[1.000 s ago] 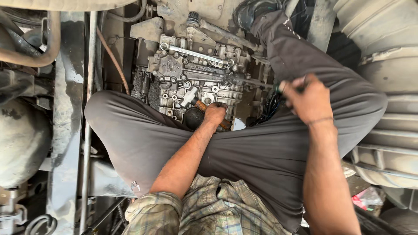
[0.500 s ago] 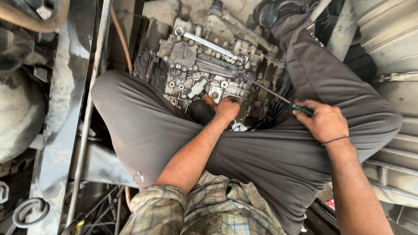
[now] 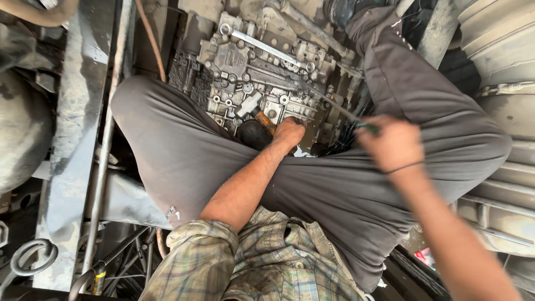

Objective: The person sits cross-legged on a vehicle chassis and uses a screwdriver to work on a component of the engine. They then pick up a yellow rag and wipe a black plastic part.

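Grimy cast-metal valve block (image 3: 251, 78), grey, full of bolts & ports, long silver bar (image 3: 267, 47) across its top; sits betw. the person's crossed legs in grey trousers (image 3: 184, 156), just beyond both sets of fingers. Left hand (image 3: 290, 134) knuckles up, fingers curled shut at block's lower edge, beside an orange-handled tool (image 3: 262, 120); what they grip can't be told. Right hand (image 3: 393, 145) blurred, fist closed round green-handled screwdriver (image 3: 340, 111), shaft angled up-left from fingers onto block. Forearm bare, wrist band on.
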